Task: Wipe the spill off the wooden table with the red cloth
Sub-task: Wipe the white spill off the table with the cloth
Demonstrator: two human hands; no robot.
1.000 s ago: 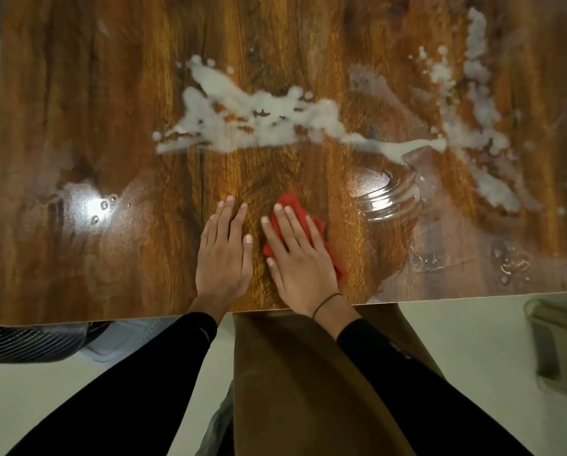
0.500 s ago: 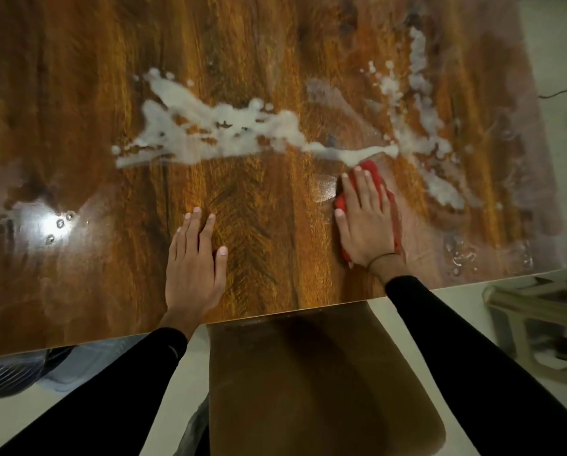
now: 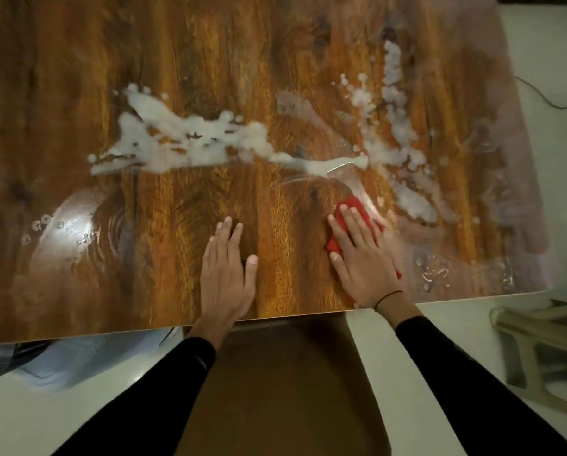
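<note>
Where the wooden table [image 3: 78, 77] fills the view, a white spill [image 3: 183, 139] is seen splashed across its middle, with a second streak [image 3: 394, 126] running along the right side. Near the front edge, the left hand [image 3: 226, 274] is laid flat on bare wood, fingers straight and close together. Beside it, the red cloth [image 3: 354, 209] is pressed under the flat right hand [image 3: 364, 258], fingers straight and slightly spread, just short of the spill's thin right tail.

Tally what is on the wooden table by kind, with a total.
Hands: 2, left hand flat on the wooden table, right hand pressing the cloth
Red cloth: 1
White spill: 1 spread-out splatter
Total: 4
</note>
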